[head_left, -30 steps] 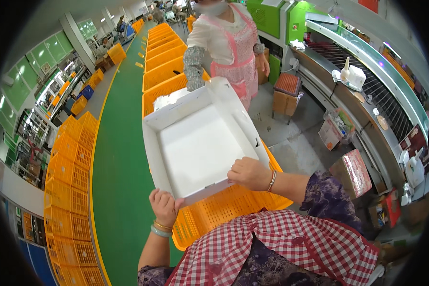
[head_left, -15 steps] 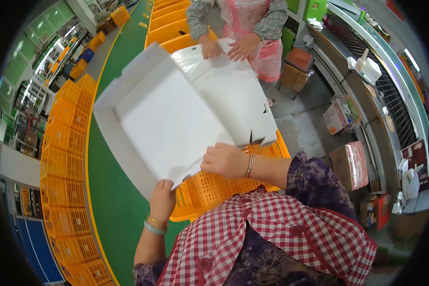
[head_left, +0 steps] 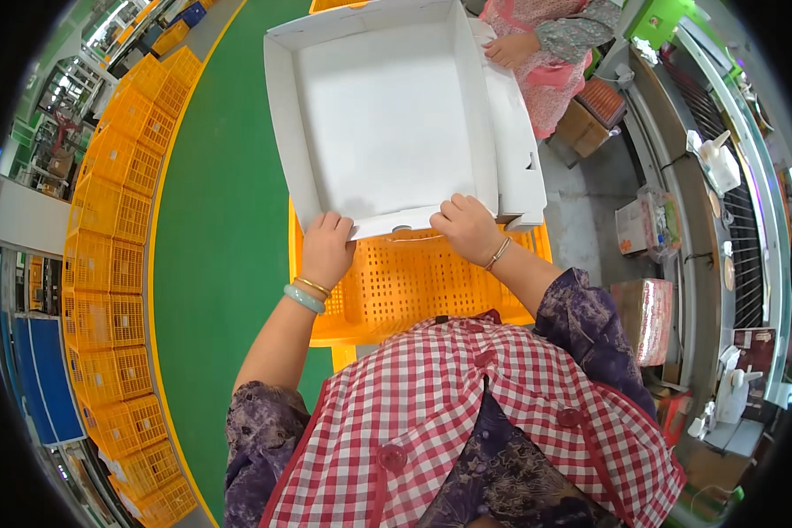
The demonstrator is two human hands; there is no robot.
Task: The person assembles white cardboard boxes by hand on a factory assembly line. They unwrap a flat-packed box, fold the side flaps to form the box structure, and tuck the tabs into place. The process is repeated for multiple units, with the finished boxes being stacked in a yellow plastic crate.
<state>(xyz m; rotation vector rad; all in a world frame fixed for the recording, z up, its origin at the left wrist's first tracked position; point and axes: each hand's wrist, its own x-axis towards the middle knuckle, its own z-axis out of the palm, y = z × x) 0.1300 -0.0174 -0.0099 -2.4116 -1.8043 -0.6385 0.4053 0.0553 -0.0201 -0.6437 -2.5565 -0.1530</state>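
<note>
A shallow white cardboard box point(head_left: 396, 132) with upright side walls faces me, its inside bare. My left hand point(head_left: 327, 251) is closed on the left end of its near wall, the fingers over the top edge. Toward the right end of the same wall, my right hand point(head_left: 468, 231) grips the edge in the same way. A small notch shows in the wall between them. Beneath the near end lies an orange perforated plastic crate point(head_left: 405, 286). More white cardboard point(head_left: 519, 167) sticks out from under the box on the right.
Across from me a co-worker's hand point(head_left: 512, 50) rests by the white cardboard. Stacked orange crates point(head_left: 110, 255) line the left beyond a green floor point(head_left: 220, 220). To the right run a conveyor point(head_left: 752, 264), a white bottle point(head_left: 722, 163) and a wrapped carton point(head_left: 642, 321).
The box has swung from a slant to nearly square in front of me. My right hand has slid apart from my left along the near wall. My view has shifted too.
</note>
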